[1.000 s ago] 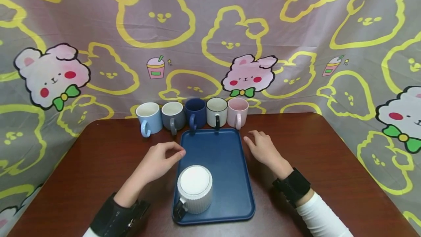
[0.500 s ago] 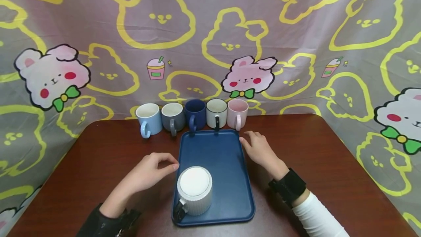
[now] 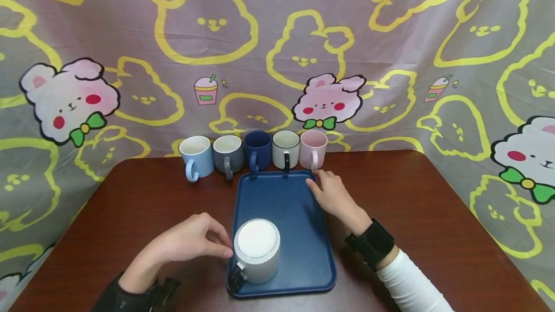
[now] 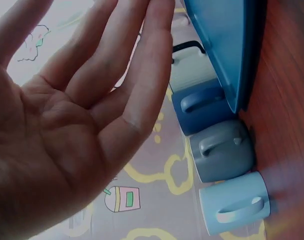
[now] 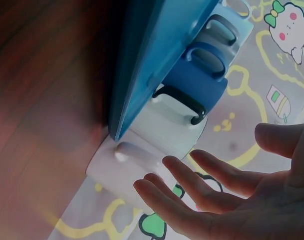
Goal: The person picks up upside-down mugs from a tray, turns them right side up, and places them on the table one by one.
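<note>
The left hand (image 3: 191, 242), fingers loosely spread, seems to just touch the white ribbed mug (image 3: 257, 250) standing at the blue tray's (image 3: 303, 235) near-left corner. Five mugs (image 3: 256, 150) wait off-tray along the desk's far edge; the right hand (image 3: 331, 194), open, hovers near the pink mug (image 3: 313, 149).

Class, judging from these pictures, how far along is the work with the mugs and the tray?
Done: one white ribbed mug stands on the blue tray.
In hand: nothing is held. The left hand is beside that mug, and the right hand is at the tray's far right corner, near the pink mug.
Left: five mugs line the table behind the tray.
</note>
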### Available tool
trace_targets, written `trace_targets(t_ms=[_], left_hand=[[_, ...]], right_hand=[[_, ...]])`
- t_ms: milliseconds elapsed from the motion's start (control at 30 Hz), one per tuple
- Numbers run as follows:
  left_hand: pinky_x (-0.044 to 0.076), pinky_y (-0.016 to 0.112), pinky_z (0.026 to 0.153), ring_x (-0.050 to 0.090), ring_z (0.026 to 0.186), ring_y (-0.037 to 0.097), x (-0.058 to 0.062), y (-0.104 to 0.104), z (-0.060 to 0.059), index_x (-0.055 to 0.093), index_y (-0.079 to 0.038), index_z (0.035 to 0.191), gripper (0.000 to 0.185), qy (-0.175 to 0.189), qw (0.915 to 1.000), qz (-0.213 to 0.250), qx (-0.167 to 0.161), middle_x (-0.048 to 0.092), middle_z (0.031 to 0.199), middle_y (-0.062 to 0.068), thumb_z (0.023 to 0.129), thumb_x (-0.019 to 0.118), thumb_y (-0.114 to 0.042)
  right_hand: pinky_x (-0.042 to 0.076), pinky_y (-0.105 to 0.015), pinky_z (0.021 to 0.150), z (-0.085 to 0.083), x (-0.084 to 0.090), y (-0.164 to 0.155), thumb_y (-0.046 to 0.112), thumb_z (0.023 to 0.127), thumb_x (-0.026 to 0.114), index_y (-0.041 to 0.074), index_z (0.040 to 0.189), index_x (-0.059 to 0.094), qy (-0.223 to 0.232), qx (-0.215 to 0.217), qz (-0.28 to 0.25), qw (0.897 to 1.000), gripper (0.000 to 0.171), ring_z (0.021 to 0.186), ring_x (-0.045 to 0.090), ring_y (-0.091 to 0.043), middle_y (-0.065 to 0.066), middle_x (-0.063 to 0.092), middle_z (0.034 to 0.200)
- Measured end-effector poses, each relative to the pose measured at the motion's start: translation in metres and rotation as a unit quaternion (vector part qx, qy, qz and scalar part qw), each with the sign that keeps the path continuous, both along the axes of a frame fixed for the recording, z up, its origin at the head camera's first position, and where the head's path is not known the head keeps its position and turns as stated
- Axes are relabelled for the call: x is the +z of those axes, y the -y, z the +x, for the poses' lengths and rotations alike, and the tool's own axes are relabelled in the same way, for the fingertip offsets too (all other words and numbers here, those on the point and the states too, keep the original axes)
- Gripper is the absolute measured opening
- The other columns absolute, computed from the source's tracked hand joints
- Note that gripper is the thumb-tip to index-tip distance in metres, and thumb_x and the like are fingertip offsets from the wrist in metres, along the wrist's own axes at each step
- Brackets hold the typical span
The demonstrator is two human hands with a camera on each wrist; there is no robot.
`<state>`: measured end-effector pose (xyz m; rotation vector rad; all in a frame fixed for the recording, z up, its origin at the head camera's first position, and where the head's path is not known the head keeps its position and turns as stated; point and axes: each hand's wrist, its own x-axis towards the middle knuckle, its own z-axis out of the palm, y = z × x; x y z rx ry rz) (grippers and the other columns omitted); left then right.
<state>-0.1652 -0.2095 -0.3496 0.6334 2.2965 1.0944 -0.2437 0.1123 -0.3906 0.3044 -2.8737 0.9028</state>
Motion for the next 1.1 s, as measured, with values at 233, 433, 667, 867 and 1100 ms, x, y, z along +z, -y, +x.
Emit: trace_targets(t_ms=[233,433,667,867,1100], left_hand=[[0.049,0.026,0.057,0.059,0.065,0.011,-0.003,-0.007,0.006,0.076,-0.014,0.082,0.014,-0.001,0.9996,-0.015,-0.023,0.071,0.072,-0.001,0.079,0.076,-0.028],[0.037,0.022,0.048,0.049,0.058,0.009,-0.005,-0.015,0.011,0.075,-0.017,0.073,0.017,0.007,0.9991,-0.033,-0.026,0.066,0.065,0.002,0.078,0.076,-0.032],[0.035,0.023,0.045,0.047,0.053,0.009,-0.011,-0.021,0.014,0.074,-0.014,0.067,0.023,0.023,0.9989,-0.041,0.001,0.064,0.059,0.004,0.076,0.078,-0.034],[0.033,0.022,0.043,0.047,0.05,0.007,-0.017,-0.024,0.017,0.072,-0.013,0.06,0.028,0.012,0.9986,-0.045,0.026,0.062,0.054,0.003,0.072,0.081,-0.037],[0.048,0.026,0.046,0.058,0.05,0.01,-0.017,-0.027,0.021,0.071,-0.007,0.061,0.03,0.032,0.9978,-0.043,0.04,0.064,0.055,0.005,0.072,0.081,-0.033]], right_hand=[[0.047,-0.051,0.095,0.0,-0.001,0.006,0.033,0.098,0.051,-0.002,0.131,0.051,-0.005,0.006,0.006,1.0,0.048,0.118,0.05,-0.038,-0.023,0.055,0.127],[0.047,-0.051,0.095,0.0,-0.001,0.008,0.033,0.097,0.052,-0.002,0.13,0.051,-0.005,0.004,0.008,1.0,0.048,0.118,0.051,-0.038,-0.022,0.055,0.127],[0.047,-0.051,0.095,-0.001,-0.001,0.014,0.032,0.097,0.052,-0.001,0.13,0.052,-0.005,0.009,0.003,1.0,0.046,0.117,0.05,-0.038,-0.022,0.055,0.128],[0.046,-0.051,0.096,-0.001,-0.001,0.02,0.034,0.097,0.052,0.0,0.131,0.051,0.006,0.014,-0.005,1.0,0.048,0.12,0.049,-0.037,-0.021,0.054,0.129],[0.045,-0.051,0.098,-0.001,-0.002,0.025,0.033,0.097,0.053,0.0,0.13,0.052,0.0,0.024,-0.005,1.0,0.047,0.121,0.049,-0.037,-0.02,0.055,0.129]])
